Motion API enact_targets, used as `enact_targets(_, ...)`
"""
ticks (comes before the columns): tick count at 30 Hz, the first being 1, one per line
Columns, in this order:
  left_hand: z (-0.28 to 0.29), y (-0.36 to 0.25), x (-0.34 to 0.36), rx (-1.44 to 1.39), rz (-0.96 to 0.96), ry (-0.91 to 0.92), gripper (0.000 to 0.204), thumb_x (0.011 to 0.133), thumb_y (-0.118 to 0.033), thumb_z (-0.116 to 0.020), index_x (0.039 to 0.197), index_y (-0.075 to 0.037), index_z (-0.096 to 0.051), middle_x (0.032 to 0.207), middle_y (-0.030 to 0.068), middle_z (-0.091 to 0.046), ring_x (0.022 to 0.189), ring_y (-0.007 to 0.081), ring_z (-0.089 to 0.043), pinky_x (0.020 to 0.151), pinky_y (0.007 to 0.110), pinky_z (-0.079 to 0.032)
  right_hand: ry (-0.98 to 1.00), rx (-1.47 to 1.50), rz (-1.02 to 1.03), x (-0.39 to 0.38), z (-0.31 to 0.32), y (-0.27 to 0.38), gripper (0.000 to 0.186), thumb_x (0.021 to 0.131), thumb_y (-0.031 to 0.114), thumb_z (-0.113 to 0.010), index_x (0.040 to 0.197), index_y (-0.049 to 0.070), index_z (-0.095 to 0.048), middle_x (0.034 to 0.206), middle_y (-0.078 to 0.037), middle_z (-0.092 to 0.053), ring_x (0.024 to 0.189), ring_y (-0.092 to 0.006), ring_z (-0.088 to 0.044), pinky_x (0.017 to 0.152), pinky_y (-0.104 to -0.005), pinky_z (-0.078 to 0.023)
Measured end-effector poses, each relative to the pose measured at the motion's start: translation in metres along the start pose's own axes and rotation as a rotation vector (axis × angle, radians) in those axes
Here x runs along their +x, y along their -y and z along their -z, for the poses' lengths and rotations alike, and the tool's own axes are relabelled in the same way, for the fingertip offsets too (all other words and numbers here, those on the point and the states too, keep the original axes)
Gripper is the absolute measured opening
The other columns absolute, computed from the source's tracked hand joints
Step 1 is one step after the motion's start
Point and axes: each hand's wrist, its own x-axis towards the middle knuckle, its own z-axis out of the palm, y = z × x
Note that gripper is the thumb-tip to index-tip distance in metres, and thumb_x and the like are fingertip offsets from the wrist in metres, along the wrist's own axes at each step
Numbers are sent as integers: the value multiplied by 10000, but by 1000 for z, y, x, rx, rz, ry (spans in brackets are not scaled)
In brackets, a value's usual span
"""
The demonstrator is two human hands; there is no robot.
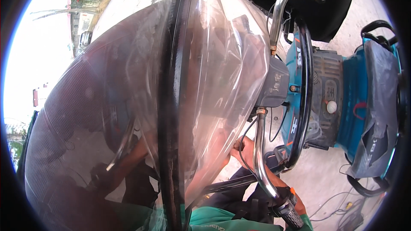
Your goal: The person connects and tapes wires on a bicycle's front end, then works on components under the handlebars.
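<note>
My left hand (220, 149) shows hazily behind a crumpled clear plastic sheet (231, 60) on a black-framed windscreen (170, 81); its fingers are indistinct. Beside it, my right hand (248, 156) has curled fingers on something small and dark at the sheet's lower right edge, too hidden to name. A thin black cable (243, 158) crosses over that hand. Next to both hands rise chrome handlebars (260, 154) with a gray center housing (272, 84). A tinted, mesh-patterned section (77, 111) of the windscreen fills the left side.
A teal vehicle body (353, 81) with a gray footboard (325, 77), black tube guard (305, 102) and gray-covered seat (379, 111) extends to the right. A black panel (329, 13) stands at the upper right. Loose cables (342, 209) lie on the pale ground at the lower right.
</note>
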Motion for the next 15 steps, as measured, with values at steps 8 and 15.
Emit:
enact_targets(8, -6, -24, -13, -60, 66, 53, 227, 984, -278, -508, 1055, -71, -569, 822, 66, -595, 643, 178, -544, 536, 333, -433, 114, 191, -24, -9, 11, -1, 256, 953, 195, -641, 1038, -36, -570, 949, -135, -616, 930, -268, -650, 870, -452, -546)
enact_targets(15, -6, -34, -12, -79, 116, 107, 251, 991, -282, -506, 1056, -50, -577, 810, 70, -593, 623, 175, -538, 535, 328, -433, 358, -416, 94, -7, 24, -11, 391, 952, 321, -635, 1191, 12, -622, 911, -149, -683, 859, -254, -665, 772, -386, -520)
